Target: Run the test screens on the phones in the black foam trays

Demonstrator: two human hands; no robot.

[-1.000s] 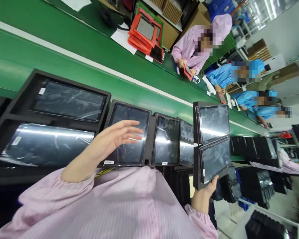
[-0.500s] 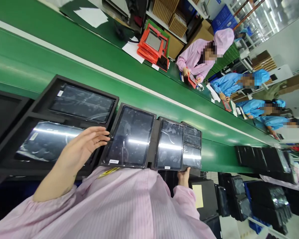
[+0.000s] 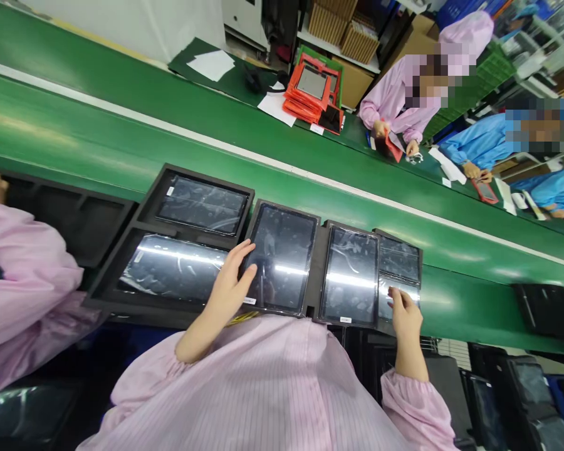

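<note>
In the head view, the left hand lies open, fingers spread, on the left edge of a dark tablet, while the right hand, fingers loosely bent, touches the near corner of a black tray holding two screens. Both rest by the green belt; the tablet's white label is too small to read, and the pink sleeves hide the counter's near edge.

The flat black tablet screens look glossy under thin, wrinkled plastic film, while the black foam trays are matt. The green conveyor belt has a smooth, slightly shiny surface — the pink striped sleeves are soft cloth.
</note>
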